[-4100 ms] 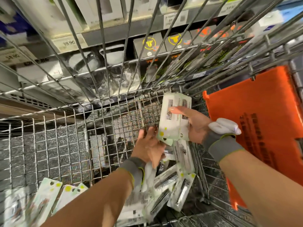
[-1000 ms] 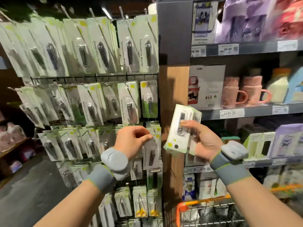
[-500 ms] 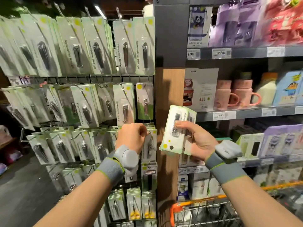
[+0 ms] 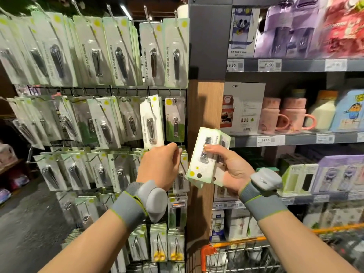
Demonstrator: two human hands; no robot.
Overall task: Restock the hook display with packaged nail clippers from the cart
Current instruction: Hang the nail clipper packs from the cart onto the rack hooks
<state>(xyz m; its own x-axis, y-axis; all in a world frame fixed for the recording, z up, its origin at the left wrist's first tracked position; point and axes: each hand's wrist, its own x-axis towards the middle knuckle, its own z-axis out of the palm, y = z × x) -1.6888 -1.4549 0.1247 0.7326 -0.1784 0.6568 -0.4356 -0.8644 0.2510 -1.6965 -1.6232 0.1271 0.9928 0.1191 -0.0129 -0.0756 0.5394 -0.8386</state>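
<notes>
Our hook display (image 4: 94, 125) fills the left, bounded right by one wooden post (image 4: 204, 107); one cart (image 4: 242, 257) sits low right. Right hand (image 4: 230, 168) grips a stack of clipper packs (image 4: 204, 156) beside the post. Left hand (image 4: 159, 166) pinches one hanging pack (image 4: 151, 121).

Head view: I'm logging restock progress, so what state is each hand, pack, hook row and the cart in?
Left hand: fingers curled at a hook in the third row.
Right hand: gripping the stack.
Stack of nail clipper packs: held, unhung.
Hook display: rows hung with packs.
Shopping cart: parked below right.
</notes>
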